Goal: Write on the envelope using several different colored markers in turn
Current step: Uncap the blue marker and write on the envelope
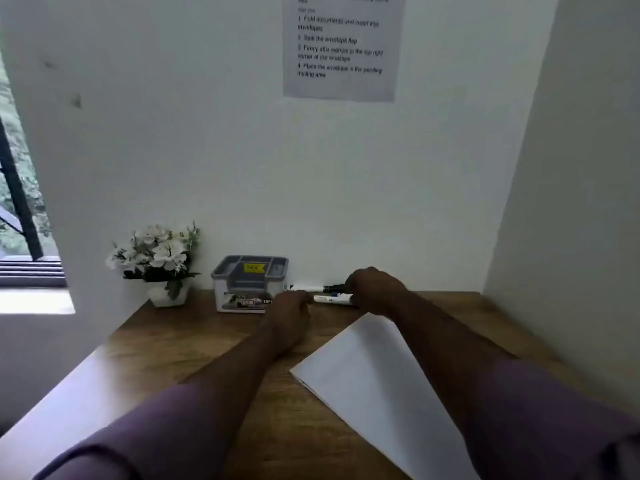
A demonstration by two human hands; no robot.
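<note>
A white envelope (377, 382) lies slanted on the wooden desk (194, 344), partly under my right forearm. Two white-barrelled markers lie against the back wall: the far one (311, 287) with a black end, the near one (332, 298) with a blue cap. My right hand (375, 289) rests over the right ends of both markers, fingers curled onto them; which one it grips is hidden. My left hand (289, 311) sits just left of the near marker's tip, fingers curled, nothing visibly held.
A grey-lidded clear plastic organiser box (250, 284) stands left of the markers. A small white pot of white flowers (159, 261) sits in the back left corner. White partition walls close the desk at the back and right. An instruction sheet (341, 46) hangs on the wall.
</note>
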